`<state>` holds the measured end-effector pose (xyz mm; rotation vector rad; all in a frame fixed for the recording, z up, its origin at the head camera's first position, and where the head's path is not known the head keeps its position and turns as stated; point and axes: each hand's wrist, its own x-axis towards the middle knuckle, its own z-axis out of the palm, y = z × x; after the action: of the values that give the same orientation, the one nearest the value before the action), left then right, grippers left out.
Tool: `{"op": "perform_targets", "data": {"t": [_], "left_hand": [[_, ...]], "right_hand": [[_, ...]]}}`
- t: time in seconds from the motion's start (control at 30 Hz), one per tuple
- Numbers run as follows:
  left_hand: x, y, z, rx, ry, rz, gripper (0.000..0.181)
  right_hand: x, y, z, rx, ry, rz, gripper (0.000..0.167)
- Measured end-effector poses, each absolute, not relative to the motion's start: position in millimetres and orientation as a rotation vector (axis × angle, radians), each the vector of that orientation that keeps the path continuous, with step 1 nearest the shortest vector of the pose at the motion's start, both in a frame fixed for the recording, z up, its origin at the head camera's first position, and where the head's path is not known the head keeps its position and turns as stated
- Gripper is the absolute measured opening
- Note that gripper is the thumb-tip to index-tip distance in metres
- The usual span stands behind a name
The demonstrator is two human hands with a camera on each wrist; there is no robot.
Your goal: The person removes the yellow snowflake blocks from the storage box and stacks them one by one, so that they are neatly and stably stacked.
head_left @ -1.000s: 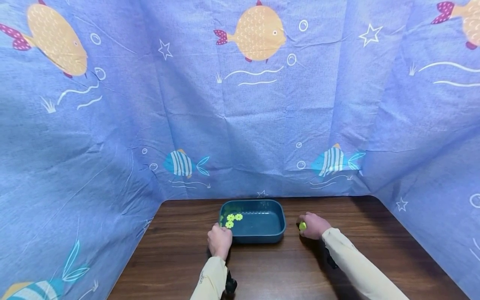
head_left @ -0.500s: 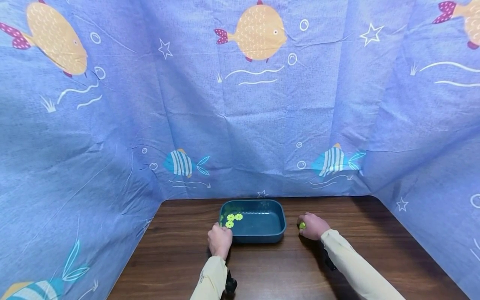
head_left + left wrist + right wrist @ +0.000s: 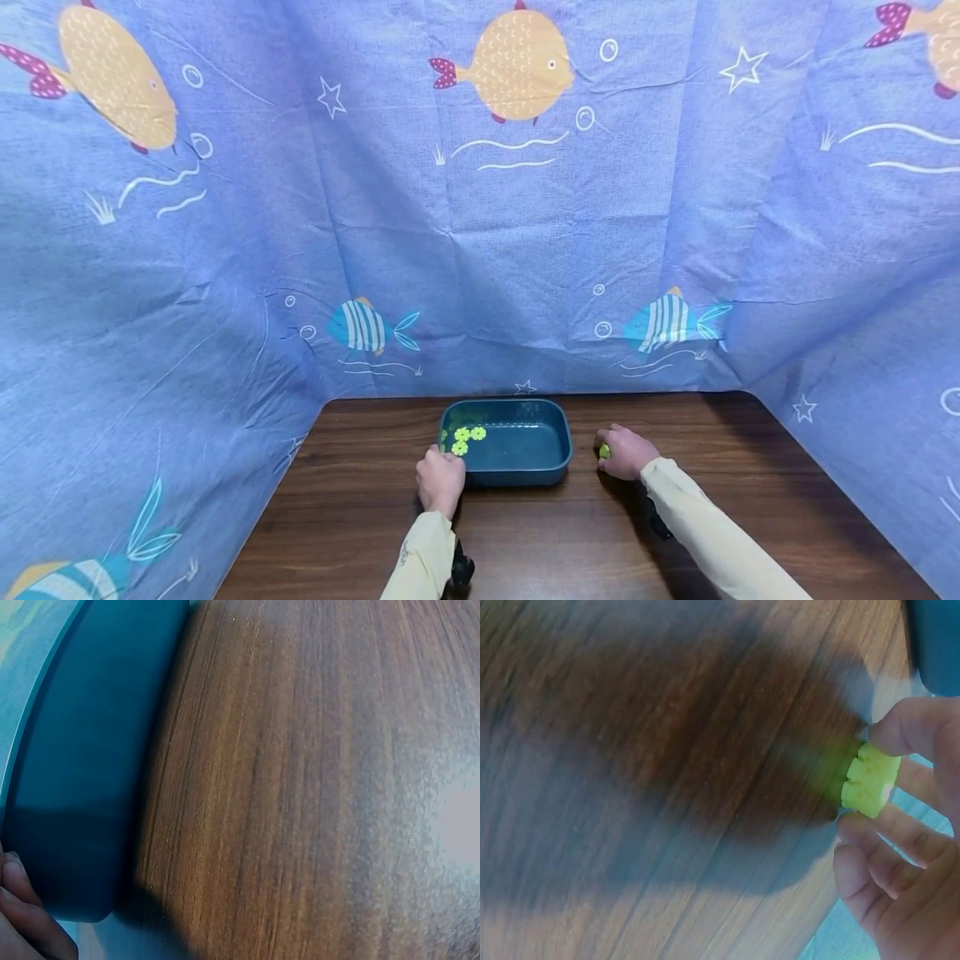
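My left hand (image 3: 440,480) grips the front left corner of a dark teal rectangular tray (image 3: 517,478). In the left wrist view its fingertips (image 3: 28,911) touch the end of the tray's wall (image 3: 90,742). Several yellow-green flower-shaped pieces (image 3: 462,435) lie inside at the tray's left end. To the right of the tray, my right hand (image 3: 632,455) pinches another yellow-green flower-shaped piece (image 3: 871,780) between thumb and fingers, low over the table. Seen from the right wrist, this piece looks thick with a notched edge.
The dark wood-grain table (image 3: 547,542) runs back to a blue fish-print curtain (image 3: 517,250), which also closes both sides. A black wrist device (image 3: 461,571) sits at the left sleeve. The tray's corner (image 3: 941,645) shows near the right hand's thumb.
Over the last second my right hand, still holding the flower-shaped piece, shifts only very slightly. My left hand and the tray stay where they were.
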<state>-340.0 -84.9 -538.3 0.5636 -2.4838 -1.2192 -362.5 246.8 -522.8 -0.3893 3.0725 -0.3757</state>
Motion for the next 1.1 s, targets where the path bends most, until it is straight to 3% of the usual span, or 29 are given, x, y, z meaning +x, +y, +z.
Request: {"op": "perform_targets", "data": {"t": [0.67,1.1], "left_hand": [[-340.0,-85.0,-537.4,0.564,-2.485,-1.238,0.026],[-339.6,-85.4,-539.2,0.554,-2.476,-1.241,0.027]], "right_hand": [[-365.6,249.1,-526.8,-0.368,3.056,-0.364,0.041],[-364.3,247.5,-524.8,-0.347,3.038,-0.388,0.028]]}}
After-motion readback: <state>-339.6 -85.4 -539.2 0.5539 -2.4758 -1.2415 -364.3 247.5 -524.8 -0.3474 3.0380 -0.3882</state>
